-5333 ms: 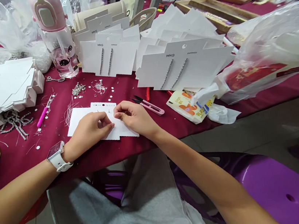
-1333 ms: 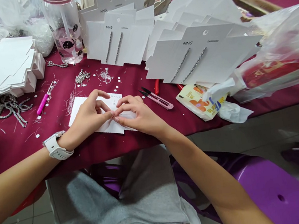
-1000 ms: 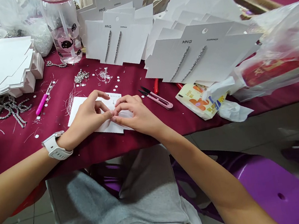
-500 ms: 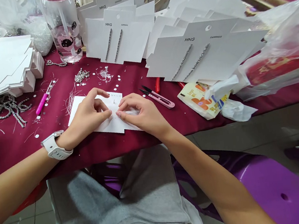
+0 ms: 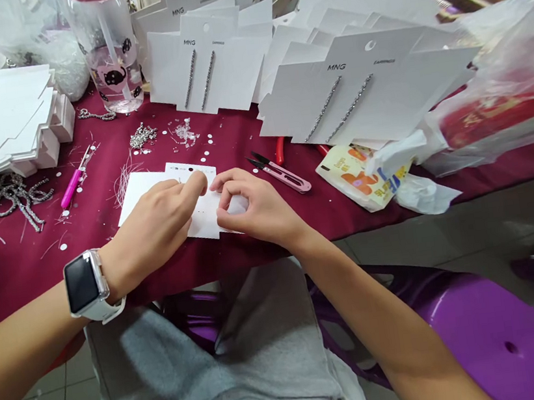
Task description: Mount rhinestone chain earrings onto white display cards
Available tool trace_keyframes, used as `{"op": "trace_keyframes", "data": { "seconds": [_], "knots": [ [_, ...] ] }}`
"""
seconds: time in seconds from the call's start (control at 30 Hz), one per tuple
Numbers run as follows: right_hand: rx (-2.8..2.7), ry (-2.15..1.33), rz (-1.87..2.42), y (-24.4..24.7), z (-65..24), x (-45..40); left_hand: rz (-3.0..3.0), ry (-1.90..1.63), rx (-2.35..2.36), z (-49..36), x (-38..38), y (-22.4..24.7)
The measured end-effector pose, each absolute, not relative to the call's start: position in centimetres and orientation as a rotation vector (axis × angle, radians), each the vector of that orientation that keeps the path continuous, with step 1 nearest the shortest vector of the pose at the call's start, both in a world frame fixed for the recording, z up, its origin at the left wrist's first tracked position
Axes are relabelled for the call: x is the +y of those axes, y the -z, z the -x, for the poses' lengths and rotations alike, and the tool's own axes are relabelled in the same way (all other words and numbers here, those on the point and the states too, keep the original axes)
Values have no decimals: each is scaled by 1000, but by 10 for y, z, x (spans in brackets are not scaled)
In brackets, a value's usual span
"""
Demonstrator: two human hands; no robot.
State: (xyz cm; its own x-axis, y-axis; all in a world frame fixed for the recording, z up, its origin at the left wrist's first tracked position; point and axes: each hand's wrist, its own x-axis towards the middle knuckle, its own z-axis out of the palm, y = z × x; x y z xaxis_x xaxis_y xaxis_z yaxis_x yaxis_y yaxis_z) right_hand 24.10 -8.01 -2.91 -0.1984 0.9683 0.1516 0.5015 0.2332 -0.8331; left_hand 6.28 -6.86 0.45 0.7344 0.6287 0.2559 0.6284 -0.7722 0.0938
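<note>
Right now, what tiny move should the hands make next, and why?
Perhaps the right hand should steady the white card, since that hand is over the card's right side and the left hand reaches across the middle.

Two hands [image 5: 155, 224], four carded silver chains [image 5: 350, 109] — bottle [image 5: 113, 69], watch [image 5: 83, 284], magenta tool [image 5: 71, 188]: one each.

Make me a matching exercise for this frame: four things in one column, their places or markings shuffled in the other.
1. white card
2. slim pointed tool
3. black-bladed snips
4. clear bottle

A. right of the right hand, pink handle
B. printed with a black cat
C. beneath both hands
D. between the silver chain and the card, magenta handle

Pairs: 1-C; 2-D; 3-A; 4-B
</note>
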Motion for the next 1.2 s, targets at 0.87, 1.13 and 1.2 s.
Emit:
{"op": "trace_keyframes", "data": {
  "seconds": [0.87, 1.13, 1.2],
  "knots": [
    [-1699, -857, 1265, 36, -241, -72, -2391, -810, 855, -68, -58, 18],
    [-1665, -885, 1246, 33, -239, -72, -2314, -819, 885, -68, -57, 20],
    [-1660, -865, 1242, 33, -238, -72, -2246, -814, 933, -69, -56, 19]
  ]
}}
